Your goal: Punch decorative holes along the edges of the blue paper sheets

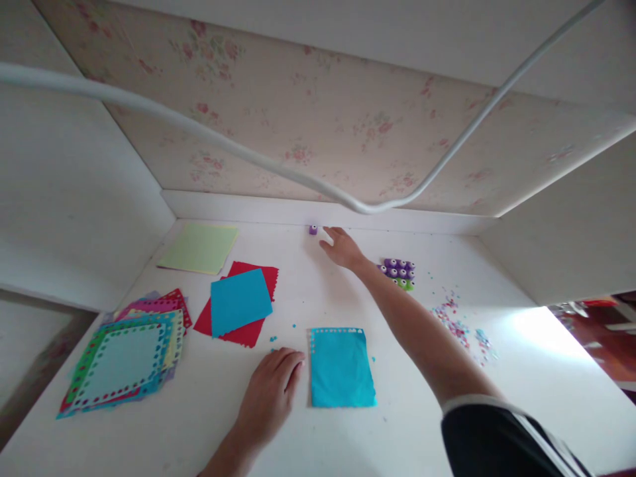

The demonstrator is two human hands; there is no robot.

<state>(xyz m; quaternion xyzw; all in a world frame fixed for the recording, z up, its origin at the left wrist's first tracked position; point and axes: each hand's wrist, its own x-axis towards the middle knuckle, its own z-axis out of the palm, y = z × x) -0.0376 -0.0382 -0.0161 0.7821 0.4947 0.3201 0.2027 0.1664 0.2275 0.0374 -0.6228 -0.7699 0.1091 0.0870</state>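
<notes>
Cable (365,208): above left hand (273,384) and right hand (342,248)
Left hand: loosely curled, left of holed sheet (342,371)
Right hand: thumb and fingers spread
Purple block (313,230): just left of right hand, untouched
Risk: hasty contact might topple it

A white bench (405,391) stands between 2 plain white panels, the left panel (64,179) and the right panel (571,238). Behind it, pale pink wallpaper (318,132) carries red flower sprays, with 1 white strip (238,204) along its foot. A white board (372,33) spans the top, and a white cord (368,208) sags across the view. Glare (546,331) whitens the bench's right side; beyond lies a blurred reddish area (596,341).
</notes>
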